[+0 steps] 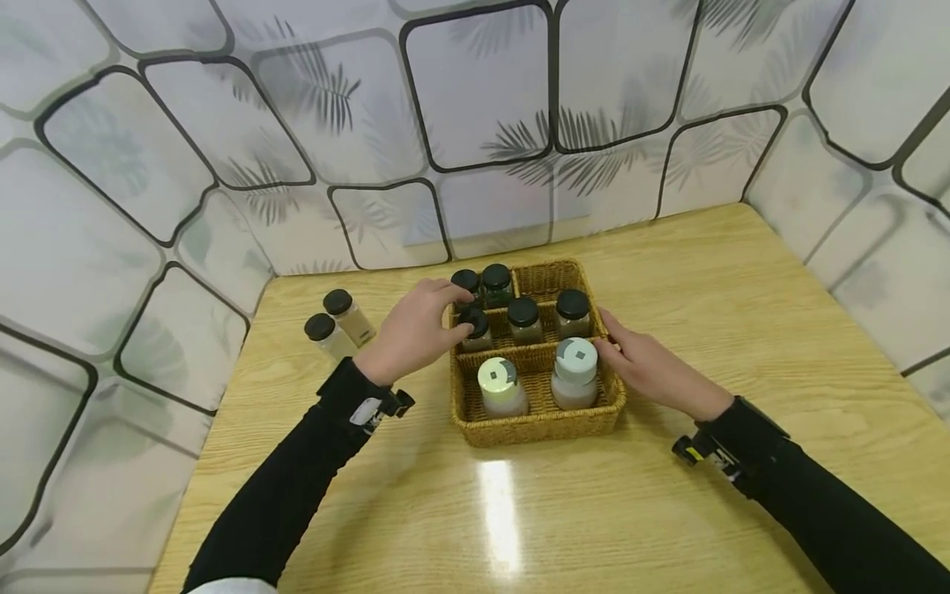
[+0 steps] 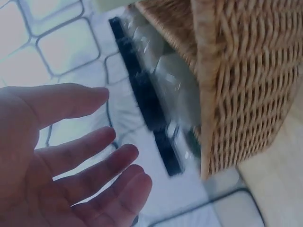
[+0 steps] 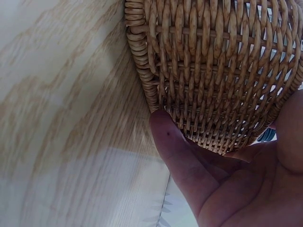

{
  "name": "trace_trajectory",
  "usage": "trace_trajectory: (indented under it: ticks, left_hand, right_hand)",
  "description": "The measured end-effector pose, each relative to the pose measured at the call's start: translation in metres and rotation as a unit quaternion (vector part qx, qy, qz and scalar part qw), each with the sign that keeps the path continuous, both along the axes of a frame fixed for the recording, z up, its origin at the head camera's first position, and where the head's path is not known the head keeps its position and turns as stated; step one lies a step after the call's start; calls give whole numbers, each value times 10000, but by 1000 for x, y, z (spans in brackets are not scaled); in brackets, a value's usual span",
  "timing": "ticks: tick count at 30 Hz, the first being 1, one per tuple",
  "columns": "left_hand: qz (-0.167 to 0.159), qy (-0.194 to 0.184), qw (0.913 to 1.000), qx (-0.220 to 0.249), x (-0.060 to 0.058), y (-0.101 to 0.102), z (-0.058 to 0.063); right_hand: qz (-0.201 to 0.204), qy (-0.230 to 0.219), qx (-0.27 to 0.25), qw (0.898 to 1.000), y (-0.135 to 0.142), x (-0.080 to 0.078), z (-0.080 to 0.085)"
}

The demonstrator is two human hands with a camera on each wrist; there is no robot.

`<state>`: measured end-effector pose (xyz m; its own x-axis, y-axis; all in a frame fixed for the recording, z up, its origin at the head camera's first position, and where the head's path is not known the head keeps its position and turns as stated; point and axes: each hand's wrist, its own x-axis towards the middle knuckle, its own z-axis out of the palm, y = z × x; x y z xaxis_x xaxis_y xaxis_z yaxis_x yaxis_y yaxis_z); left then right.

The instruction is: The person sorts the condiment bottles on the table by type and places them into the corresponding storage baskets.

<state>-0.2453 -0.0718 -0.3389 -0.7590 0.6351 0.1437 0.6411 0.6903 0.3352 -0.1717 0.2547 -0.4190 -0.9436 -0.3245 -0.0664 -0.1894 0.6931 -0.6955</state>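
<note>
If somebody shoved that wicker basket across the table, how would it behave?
The basket would probably hold its shape, since its woven walls stand up firmly. It looks low and broad, so it's unlikely to tip. The jars inside might shift or knock together, as there are gaps between some of them.

- pale wood-grain desk (image 1: pixel 705 280);
- white backdrop (image 1: pixel 482 91) with dark rounded outlines and grey fronds, along the desk's far, left and right edges;
- glare streak (image 1: pixel 499 516), well in from the left edge.
</note>
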Motion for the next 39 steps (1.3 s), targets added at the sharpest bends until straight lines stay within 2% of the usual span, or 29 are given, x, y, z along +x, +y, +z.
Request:
trace_trajectory:
  ticks: [6,11,16,32,35,38,39]
  left_hand:
    - [536,213,9978,328,2,-28,10]
    - [657,279,9964,462,4,-45,11]
    - [707,272,9956,546,6,-56,6]
    - [1257,318,9887,747,8,-83,-8]
    - [1366,436,9864,801,6,-89,-12]
    - [1471,706,9822,935,4,-93,-15]
    - [1441,793,9803,1090,-2,-100,-22]
  right_hand:
    - [22,-36,-23,10000,0,0,-2]
    - [19,11,30,10000,1,-1,-1]
    - [42,50,19,10000,1,-2,0]
    - [72,-1,8,10000,1,2,-1]
    - [79,15,20,10000,0,1,-2]
    - [72,67,43,9999,0,1,-1]
    - [70,73,48,9999,0,1,-1]
